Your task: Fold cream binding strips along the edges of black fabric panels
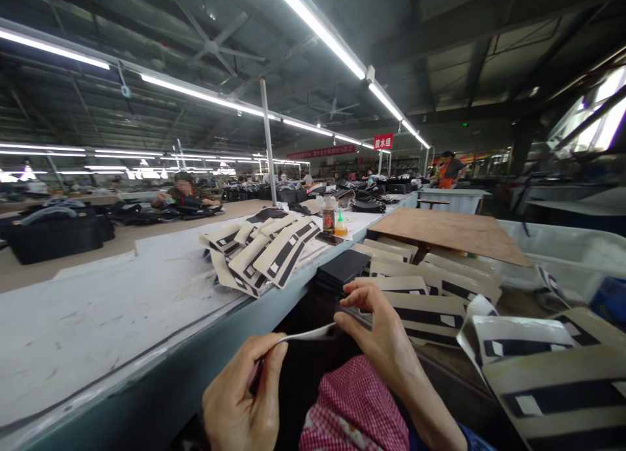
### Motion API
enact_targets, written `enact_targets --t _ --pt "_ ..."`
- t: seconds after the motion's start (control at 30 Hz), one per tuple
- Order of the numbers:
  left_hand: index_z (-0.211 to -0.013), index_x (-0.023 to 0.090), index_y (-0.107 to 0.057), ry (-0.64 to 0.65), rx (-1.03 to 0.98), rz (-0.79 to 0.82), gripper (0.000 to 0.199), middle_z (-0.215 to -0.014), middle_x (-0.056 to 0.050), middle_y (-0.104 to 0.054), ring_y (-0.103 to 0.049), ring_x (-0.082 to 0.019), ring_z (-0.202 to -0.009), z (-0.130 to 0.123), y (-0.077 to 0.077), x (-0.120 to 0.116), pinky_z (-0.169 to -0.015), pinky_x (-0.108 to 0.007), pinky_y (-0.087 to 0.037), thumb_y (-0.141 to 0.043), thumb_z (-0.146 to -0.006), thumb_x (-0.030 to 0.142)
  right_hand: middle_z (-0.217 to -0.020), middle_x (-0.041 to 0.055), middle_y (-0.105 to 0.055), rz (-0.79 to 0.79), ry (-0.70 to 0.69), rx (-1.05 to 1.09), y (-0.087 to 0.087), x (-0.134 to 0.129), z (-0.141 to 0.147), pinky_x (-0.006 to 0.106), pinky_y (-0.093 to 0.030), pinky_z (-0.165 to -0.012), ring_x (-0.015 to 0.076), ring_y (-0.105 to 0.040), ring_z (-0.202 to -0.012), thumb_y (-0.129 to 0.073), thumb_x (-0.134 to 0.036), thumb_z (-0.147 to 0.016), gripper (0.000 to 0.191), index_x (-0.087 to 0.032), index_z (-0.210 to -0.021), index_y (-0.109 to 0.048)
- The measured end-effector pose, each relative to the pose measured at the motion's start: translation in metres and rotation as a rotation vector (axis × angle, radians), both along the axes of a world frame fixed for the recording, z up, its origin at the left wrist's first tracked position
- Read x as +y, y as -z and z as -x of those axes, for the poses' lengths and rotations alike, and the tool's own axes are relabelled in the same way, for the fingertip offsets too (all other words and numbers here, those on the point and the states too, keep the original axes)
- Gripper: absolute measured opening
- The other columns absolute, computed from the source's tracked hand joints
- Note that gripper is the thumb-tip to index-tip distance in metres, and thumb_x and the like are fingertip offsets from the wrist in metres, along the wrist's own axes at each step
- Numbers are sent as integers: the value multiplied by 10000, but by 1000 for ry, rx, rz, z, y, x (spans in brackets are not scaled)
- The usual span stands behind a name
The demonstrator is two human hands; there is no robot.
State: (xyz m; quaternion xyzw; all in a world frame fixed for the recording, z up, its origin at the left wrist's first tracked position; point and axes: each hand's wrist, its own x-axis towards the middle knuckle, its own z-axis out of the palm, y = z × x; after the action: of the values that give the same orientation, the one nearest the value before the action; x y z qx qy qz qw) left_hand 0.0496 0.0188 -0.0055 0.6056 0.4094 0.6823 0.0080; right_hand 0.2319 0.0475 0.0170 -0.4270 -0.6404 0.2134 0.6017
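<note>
My left hand [249, 389] is closed, pinching one end of a thin, bendy piece [310, 334] between thumb and forefinger. Seen nearly edge-on, the piece has a pale upper rim and a dark area below, so its full shape is hidden. At the far end of it is my right hand [374, 324], thumb and fingers apart, the thumb tip at or very near the edge. Just beyond the right fingers lies a stack of black panels [343, 268]. Beige panels with black strips [415, 317] and small white patches lie to the right of that hand.
On the long white-topped table [98, 327] lie more strip-marked beige panels [267, 252], a bottle with orange liquid [341, 226], a dark labelled jar [328, 219] and a phone [329, 238]. A brown board [445, 232] and white bin [562, 242] stand right. Co-workers [446, 171] are farther off.
</note>
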Motion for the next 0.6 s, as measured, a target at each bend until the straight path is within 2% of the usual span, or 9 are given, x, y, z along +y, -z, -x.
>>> enact_targets --t 0.07,0.13,0.23,0.3,0.37,0.5,0.6 --pt "-822 267 -746 29 10 18 109 -715 67 -757 -704 -107 -617 1 5 5 -641 -171 -518 -686 -892 209 -1109 86 -704 -74 -91 -71 -1 -3 2 365 -531 -895 239 -673 -1012 -741 -378 -903 189 -225 -1013 -730" --pt "-818 263 -745 67 8 51 117 -720 54 -752 -701 -120 -632 -2 10 6 -656 -186 -526 -672 -906 237 -1027 75 -728 -117 -211 -177 -2 -8 10 325 -539 -832 221 -691 -945 -725 -492 -932 309 -240 -1100 -783" --pt "-814 246 -753 120 24 101 158 -737 29 -766 -703 -135 -631 -4 13 7 -640 -195 -545 -647 -928 272 -805 36 -703 -84 -279 -210 -2 -13 22 272 -504 -658 175 -663 -742 -719 -570 -912 375 -226 -994 -844" --pt "-816 238 -760 146 46 131 188 -728 22 -774 -707 -135 -603 -3 13 9 -595 -182 -549 -635 -944 295 -722 18 -671 -50 -293 -153 0 -12 25 262 -477 -609 159 -628 -675 -731 -584 -895 384 -224 -926 -861" --pt "-827 234 -758 165 73 153 208 -724 19 -779 -722 -138 -597 -1 13 10 -574 -169 -557 -621 -959 317 -708 14 -666 -23 -289 -101 2 -10 25 263 -469 -605 157 -615 -663 -759 -577 -874 364 -233 -914 -869" --pt "-926 235 -730 163 90 186 257 -846 -8 -816 -778 -150 -717 -2 18 8 -641 -168 -578 -507 -1023 319 -739 14 -682 10 -273 -77 5 -9 22 266 -458 -626 155 -607 -678 -776 -480 -897 233 -271 -922 -875" --pt "-963 248 -702 121 21 233 337 -878 -8 -810 -771 -146 -752 -7 26 1 -686 -190 -566 -413 -1075 381 -737 24 -690 23 -302 -54 6 -11 24 269 -460 -620 158 -615 -674 -779 -498 -889 255 -265 -916 -879"
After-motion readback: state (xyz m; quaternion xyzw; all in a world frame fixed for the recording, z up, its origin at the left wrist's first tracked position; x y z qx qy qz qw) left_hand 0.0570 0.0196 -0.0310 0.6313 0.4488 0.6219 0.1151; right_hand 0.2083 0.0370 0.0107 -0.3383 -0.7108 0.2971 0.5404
